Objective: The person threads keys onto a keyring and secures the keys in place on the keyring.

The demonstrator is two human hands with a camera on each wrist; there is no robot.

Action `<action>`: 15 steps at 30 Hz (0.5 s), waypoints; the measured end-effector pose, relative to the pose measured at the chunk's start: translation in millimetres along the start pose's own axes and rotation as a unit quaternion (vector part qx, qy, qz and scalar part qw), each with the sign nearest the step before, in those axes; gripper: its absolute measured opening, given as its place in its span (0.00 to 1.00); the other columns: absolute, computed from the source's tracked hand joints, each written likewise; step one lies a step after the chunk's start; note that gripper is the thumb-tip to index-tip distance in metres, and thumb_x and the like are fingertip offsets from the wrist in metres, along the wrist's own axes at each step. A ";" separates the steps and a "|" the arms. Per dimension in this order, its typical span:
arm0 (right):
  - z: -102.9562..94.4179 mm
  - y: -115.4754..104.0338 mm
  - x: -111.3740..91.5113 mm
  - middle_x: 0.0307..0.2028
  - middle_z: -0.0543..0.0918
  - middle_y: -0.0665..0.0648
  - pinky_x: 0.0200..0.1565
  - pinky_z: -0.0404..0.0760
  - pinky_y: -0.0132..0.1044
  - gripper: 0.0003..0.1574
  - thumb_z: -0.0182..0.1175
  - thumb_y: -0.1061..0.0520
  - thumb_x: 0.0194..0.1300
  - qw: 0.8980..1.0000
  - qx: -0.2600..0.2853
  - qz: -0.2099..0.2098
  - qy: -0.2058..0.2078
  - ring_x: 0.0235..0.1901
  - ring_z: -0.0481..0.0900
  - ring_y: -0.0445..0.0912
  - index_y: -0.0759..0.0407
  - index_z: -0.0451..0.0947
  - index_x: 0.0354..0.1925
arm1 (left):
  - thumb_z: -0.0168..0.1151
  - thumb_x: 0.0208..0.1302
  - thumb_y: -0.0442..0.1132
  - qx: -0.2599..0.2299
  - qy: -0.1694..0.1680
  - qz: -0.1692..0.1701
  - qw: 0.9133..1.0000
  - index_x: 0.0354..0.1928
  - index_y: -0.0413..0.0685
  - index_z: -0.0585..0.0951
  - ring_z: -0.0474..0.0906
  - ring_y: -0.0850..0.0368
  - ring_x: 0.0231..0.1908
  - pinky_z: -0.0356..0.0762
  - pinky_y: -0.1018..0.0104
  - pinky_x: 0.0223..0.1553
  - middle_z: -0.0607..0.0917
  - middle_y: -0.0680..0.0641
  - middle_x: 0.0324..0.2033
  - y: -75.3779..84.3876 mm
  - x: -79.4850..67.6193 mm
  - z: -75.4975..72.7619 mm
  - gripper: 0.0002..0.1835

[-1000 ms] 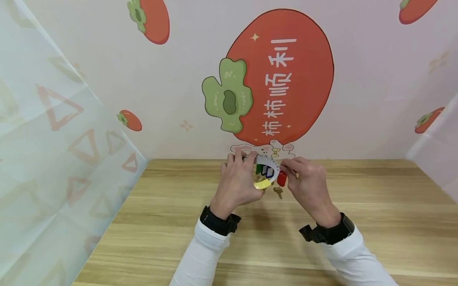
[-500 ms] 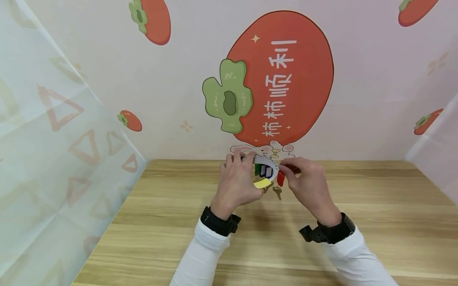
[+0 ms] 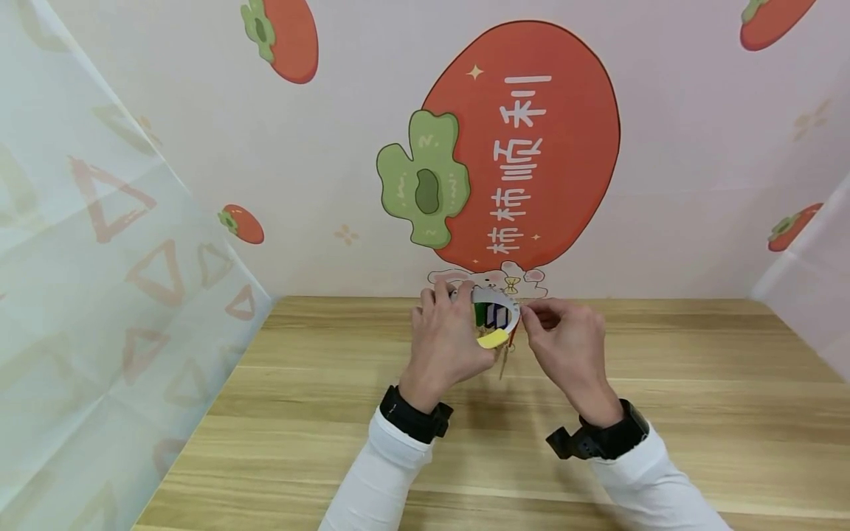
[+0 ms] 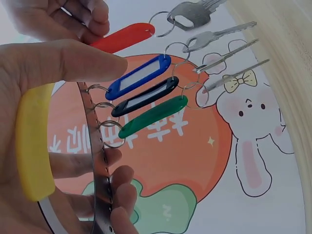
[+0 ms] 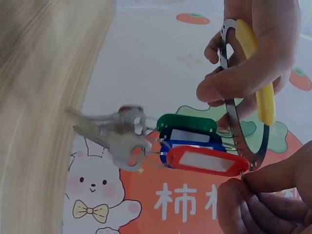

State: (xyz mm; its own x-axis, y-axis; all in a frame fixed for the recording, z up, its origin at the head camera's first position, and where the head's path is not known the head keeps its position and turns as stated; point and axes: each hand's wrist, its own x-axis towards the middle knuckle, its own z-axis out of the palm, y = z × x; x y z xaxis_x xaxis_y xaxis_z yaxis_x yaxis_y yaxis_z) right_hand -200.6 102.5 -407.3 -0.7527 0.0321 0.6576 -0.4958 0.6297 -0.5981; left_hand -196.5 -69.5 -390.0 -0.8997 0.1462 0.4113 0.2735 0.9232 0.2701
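My left hand [image 3: 446, 335] grips a metal hoop [image 3: 494, 296] with a yellow grip [image 4: 36, 141] and small holes along its band. Green [image 4: 156, 117], black [image 4: 148, 95] and blue [image 4: 139, 78] key tags hang from the band by split rings, each with a key on its far end. A red key tag [image 5: 207, 161] lies foremost in the right wrist view, its key [image 5: 129, 151] dangling. At the hoop's edge, thumb and forefinger of my right hand [image 3: 567, 346] pinch the red tag's small ring [image 5: 243, 176], which the fingertips partly hide.
Both hands are above a wood-grain table [image 3: 319, 442]. Close behind stands a white wall sheet [image 3: 677, 147] printed with persimmons and rabbits. A pale side sheet [image 3: 99, 295] borders the table on the left.
The red tag and its key have swung left and turned edge-on below the hoop. My right hand has shifted slightly, still pinching at the hoop's right edge. My left hand keeps its grip.
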 end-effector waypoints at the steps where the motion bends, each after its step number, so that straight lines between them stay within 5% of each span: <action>1: 0.1 0.2 0.3 0.25 0.87 0.58 0.25 0.78 0.36 0.04 0.69 0.65 0.62 1.000 -0.001 -0.009 0.002 0.21 0.83 0.47 0.67 0.89 0.35 | 0.80 0.39 0.55 0.000 -0.003 0.002 1.000 0.66 0.46 0.75 0.70 0.39 0.53 0.73 0.45 0.46 0.72 0.38 0.60 -0.3 0.1 -0.5 0.49; 10: -5.2 5.8 5.6 0.25 0.87 0.59 0.26 0.81 0.40 0.02 0.71 0.71 0.58 0.995 0.005 -0.102 -0.014 0.22 0.84 0.46 0.70 0.87 0.33 | 0.80 0.40 0.51 0.004 -0.032 0.041 0.999 0.67 0.48 0.73 0.69 0.41 0.54 0.73 0.47 0.45 0.72 0.40 0.59 -8.8 0.5 -7.8 0.47; 15: -8.9 7.6 6.6 0.25 0.87 0.57 0.26 0.81 0.39 0.04 0.72 0.72 0.56 0.992 0.008 -0.115 -0.047 0.21 0.82 0.44 0.68 0.87 0.32 | 0.80 0.41 0.52 0.008 -0.047 0.060 0.997 0.68 0.48 0.73 0.69 0.42 0.54 0.73 0.47 0.47 0.71 0.40 0.63 -13.7 1.0 -11.0 0.48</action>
State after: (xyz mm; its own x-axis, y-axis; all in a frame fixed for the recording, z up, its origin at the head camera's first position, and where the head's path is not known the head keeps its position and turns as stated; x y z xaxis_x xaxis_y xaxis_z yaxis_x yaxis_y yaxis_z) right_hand -205.5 114.4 -403.4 -0.6553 -0.1839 0.7327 -0.6652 0.6000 -0.4444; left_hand -197.4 -85.9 -383.7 -0.8886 0.2881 0.3568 0.3768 0.9021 0.2101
